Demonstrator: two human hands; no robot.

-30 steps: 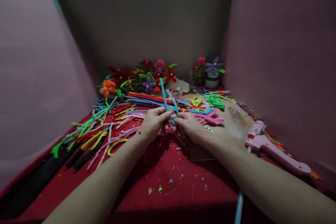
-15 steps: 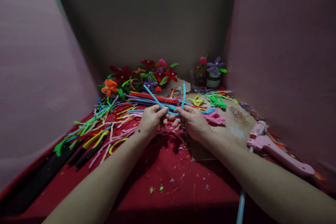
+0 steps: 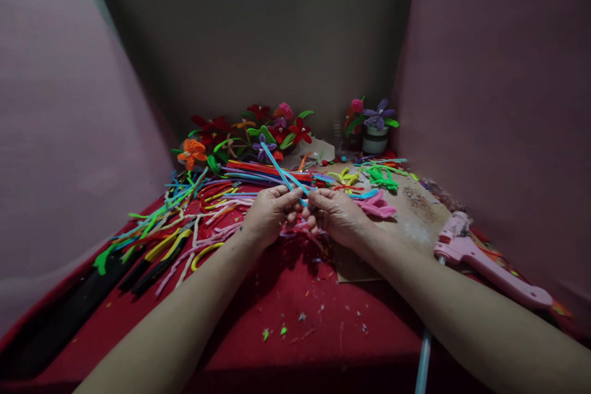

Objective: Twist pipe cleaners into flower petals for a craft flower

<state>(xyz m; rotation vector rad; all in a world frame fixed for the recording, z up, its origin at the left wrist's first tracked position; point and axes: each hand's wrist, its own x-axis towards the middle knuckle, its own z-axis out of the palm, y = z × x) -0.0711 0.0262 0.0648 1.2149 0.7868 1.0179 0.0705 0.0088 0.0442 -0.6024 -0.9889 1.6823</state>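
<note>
A light blue pipe cleaner (image 3: 273, 161) is pinched between my two hands above the table's middle. Its two lengths now cross each other just over my fingertips, one long end slanting up to the left. My left hand (image 3: 272, 212) closes thumb and fingers on it from the left. From the right, my right hand (image 3: 337, 214) grips it close to the crossing, fingers curled. The part of the pipe cleaner inside my fingers is hidden. Behind my hands lies a bundle of coloured pipe cleaners (image 3: 258, 171), red, blue and purple.
Pliers with yellow-black handles (image 3: 168, 252) and loose pipe cleaners lie left on the red cloth (image 3: 277, 301). A pink glue gun (image 3: 494, 268) rests at right beside a cardboard sheet (image 3: 415, 221). Pipe-cleaner flowers (image 3: 191, 152) and a small pot (image 3: 375, 140) stand at the back.
The pipe cleaner was an open U with its two ends apart; now its lengths cross. The right-hand end has swung over to the left. My hands have moved slightly closer together.
</note>
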